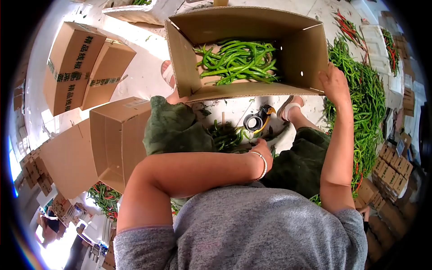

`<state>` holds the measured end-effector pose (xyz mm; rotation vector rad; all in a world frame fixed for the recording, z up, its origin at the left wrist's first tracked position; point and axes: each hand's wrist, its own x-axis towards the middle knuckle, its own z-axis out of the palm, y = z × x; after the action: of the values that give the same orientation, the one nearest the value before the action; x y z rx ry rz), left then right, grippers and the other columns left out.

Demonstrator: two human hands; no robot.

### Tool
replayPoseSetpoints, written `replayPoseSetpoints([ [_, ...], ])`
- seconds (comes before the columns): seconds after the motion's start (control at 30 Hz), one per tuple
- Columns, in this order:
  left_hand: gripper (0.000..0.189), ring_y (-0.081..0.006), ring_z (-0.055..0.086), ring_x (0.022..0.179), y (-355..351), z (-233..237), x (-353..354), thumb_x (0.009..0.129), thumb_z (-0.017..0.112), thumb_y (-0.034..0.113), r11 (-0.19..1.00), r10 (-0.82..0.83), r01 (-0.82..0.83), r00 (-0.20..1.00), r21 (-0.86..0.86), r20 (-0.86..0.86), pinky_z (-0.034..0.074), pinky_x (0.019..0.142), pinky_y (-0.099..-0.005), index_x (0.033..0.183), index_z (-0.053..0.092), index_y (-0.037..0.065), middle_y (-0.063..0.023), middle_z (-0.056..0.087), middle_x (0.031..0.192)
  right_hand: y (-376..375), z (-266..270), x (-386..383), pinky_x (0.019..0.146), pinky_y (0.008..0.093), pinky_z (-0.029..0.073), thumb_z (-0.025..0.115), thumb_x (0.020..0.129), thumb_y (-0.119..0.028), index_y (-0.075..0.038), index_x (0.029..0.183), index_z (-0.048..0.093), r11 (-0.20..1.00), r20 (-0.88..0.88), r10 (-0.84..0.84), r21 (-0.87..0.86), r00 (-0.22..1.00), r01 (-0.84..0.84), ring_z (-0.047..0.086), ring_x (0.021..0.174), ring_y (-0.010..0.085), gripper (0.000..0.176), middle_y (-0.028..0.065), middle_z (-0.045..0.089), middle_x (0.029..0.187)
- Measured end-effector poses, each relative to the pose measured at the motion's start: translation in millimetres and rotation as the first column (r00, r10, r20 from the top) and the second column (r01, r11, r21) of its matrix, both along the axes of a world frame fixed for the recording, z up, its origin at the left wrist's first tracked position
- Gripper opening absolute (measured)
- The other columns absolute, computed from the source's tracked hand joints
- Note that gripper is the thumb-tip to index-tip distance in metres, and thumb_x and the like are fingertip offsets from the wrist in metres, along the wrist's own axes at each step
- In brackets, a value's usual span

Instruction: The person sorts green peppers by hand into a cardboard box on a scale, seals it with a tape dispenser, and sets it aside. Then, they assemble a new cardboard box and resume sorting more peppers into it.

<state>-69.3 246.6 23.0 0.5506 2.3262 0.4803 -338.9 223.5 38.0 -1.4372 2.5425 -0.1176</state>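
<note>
An open cardboard box [245, 92] stands in front of me with a bundle of long green chili peppers [238, 60] on its bottom. My right hand [335, 84] grips the box's right wall near the corner. Between my knees, my left hand [264, 152] is lowered, its fingers mostly hidden from this angle. It is nearest to loose green peppers [227, 137] on the floor and a tape dispenser [260, 119] with a roll of tape. Whether it touches or holds anything cannot be seen.
A large heap of green peppers [360, 108] lies along my right, with red chilies [348, 29] beyond it. Printed cartons [74, 67] and an open empty box [108, 139] stand left. Stacked small cartons [391, 171] are at the far right.
</note>
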Motion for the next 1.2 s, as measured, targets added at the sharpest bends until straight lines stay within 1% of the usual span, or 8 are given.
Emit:
replayPoseSetpoints([
  [0.37, 0.027, -0.0245, 0.06, 0.099, 2, -3, 0, 0.083, 0.055, 0.021, 0.999, -0.038, 0.038, 0.999, -0.03, -0.015, 0.04, 0.085, -0.0423, 0.102, 0.067, 0.006, -0.0072, 0.067, 0.104, 6, 10, 9, 0.076, 0.0487, 0.044, 0.054, 0.085, -0.021, 0.008, 0.093, 0.053, 0.998, 0.011, 0.028, 0.053, 1.0, -0.028, 0.056, 0.085, 0.0445, 0.03, 0.0295, 0.059, 0.085],
  [0.47, 0.027, -0.0246, 0.06, 0.099, 1, -2, -2, 0.083, 0.055, 0.021, 1.0, -0.021, 0.021, 0.999, 0.001, 0.026, 0.04, 0.084, -0.0417, 0.101, 0.067, 0.006, -0.0076, 0.067, 0.104, 4, 11, 9, 0.077, 0.0461, 0.043, 0.055, 0.086, -0.023, 0.006, 0.101, 0.054, 0.989, 0.011, -0.018, 0.144, 1.0, 0.016, 0.055, 0.088, 0.0427, 0.033, 0.0282, 0.059, 0.089],
  [0.67, 0.023, -0.0243, 0.061, 0.098, 4, -5, 3, 0.083, 0.055, 0.021, 1.0, -0.004, 0.004, 1.0, -0.021, -0.025, 0.041, 0.082, -0.0416, 0.098, 0.068, 0.009, -0.0066, 0.067, 0.101, 4, 12, 15, 0.078, 0.0465, 0.044, 0.054, 0.086, -0.023, 0.007, 0.1, 0.053, 0.997, -0.014, -0.045, 0.068, 0.999, 0.046, 0.056, 0.089, 0.0423, 0.034, 0.0294, 0.059, 0.089],
  [0.77, 0.022, -0.0236, 0.061, 0.096, 5, -7, 7, 0.083, 0.054, 0.02, 1.0, 0.024, -0.025, 0.997, -0.012, -0.08, 0.041, 0.082, -0.0419, 0.097, 0.068, 0.012, -0.0054, 0.067, 0.1, 1, 12, 11, 0.077, 0.0467, 0.044, 0.053, 0.086, -0.022, 0.007, 0.101, 0.054, 0.99, -0.014, -0.029, 0.136, 0.999, 0.03, 0.057, 0.088, 0.043, 0.033, 0.0296, 0.059, 0.087],
  [0.83, 0.022, -0.0225, 0.061, 0.095, 11, -7, 7, 0.083, 0.054, 0.02, 0.998, 0.006, -0.009, 0.998, -0.066, -0.055, 0.04, 0.081, -0.0411, 0.098, 0.067, 0.013, -0.0033, 0.067, 0.098, 5, -5, -5, 0.071, 0.0492, 0.045, 0.055, 0.084, -0.02, 0.005, 0.097, 0.054, 0.997, 0.048, 0.036, 0.07, 0.998, -0.04, 0.057, 0.08, 0.0449, 0.028, 0.0287, 0.059, 0.079],
  [0.9, 0.022, -0.0215, 0.061, 0.093, 7, -4, 11, 0.083, 0.052, 0.02, 0.996, 0.045, -0.054, 0.989, -0.065, -0.14, 0.039, 0.077, -0.0383, 0.098, 0.066, 0.014, -0.0012, 0.067, 0.095, -1, 5, 9, 0.069, 0.0511, 0.048, 0.051, 0.084, -0.018, 0.005, 0.091, 0.055, 0.999, -0.047, -0.009, 0.047, 0.999, 0.011, 0.06, 0.076, 0.0451, 0.024, 0.0282, 0.061, 0.077],
  [1.1, 0.023, -0.0245, 0.062, 0.091, 0, -2, 11, 0.084, 0.052, 0.019, 0.999, 0.017, -0.02, 0.994, -0.027, -0.103, 0.04, 0.077, -0.0384, 0.103, 0.063, 0.012, -0.0063, 0.067, 0.095, -12, 7, 11, 0.071, 0.0501, 0.048, 0.051, 0.084, -0.018, 0.004, 0.097, 0.051, 0.997, -0.059, -0.049, 0.055, 0.997, 0.052, 0.061, 0.077, 0.0445, 0.026, 0.0276, 0.062, 0.08],
  [1.2, 0.03, -0.0255, 0.063, 0.093, -10, 6, 1, 0.081, 0.056, 0.022, 0.999, -0.015, 0.016, 1.0, -0.039, 0.016, 0.043, 0.078, -0.0406, 0.109, 0.061, 0.012, -0.007, 0.067, 0.097, -17, 2, 8, 0.074, 0.0515, 0.046, 0.053, 0.084, -0.018, 0.002, 0.099, 0.05, 0.99, -0.045, -0.124, 0.056, 0.991, 0.127, 0.058, 0.083, 0.0452, 0.026, 0.0282, 0.061, 0.084],
])
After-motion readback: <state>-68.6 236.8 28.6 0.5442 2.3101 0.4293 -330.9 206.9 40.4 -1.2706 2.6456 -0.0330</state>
